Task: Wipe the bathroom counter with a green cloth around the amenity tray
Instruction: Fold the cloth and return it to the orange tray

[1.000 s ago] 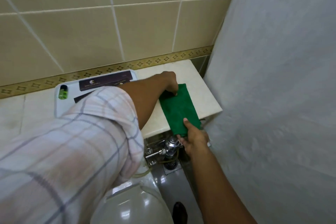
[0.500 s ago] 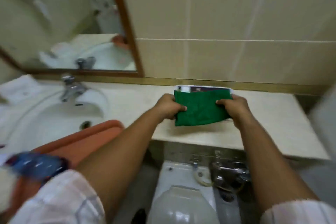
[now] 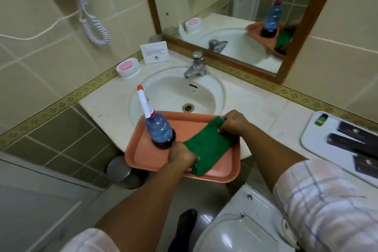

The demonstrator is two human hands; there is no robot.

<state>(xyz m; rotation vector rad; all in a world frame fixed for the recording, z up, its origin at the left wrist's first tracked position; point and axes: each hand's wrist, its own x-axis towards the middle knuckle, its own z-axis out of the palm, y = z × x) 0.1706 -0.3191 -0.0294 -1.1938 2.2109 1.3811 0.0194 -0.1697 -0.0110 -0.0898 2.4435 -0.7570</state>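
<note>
The folded green cloth (image 3: 206, 145) lies on an orange tray (image 3: 143, 155) that rests across the front of the sink. My left hand (image 3: 181, 156) grips its near end and my right hand (image 3: 232, 122) pinches its far end. The white amenity tray (image 3: 313, 139) sits on the cream counter (image 3: 266, 112) at the right, holding a small green bottle (image 3: 320, 119) and dark packets (image 3: 353, 139).
A blue spray bottle (image 3: 158, 129) stands on the orange tray beside my left hand. Behind are the sink (image 3: 173, 92), tap (image 3: 196, 65), pink soap dish (image 3: 127, 67), a card (image 3: 155, 52) and the mirror. A toilet (image 3: 241, 229) and metal bin (image 3: 120, 170) are below.
My view has swung left from the counter's right end to the sink. Both hands carried the cloth from in front of the amenity tray onto the orange tray.
</note>
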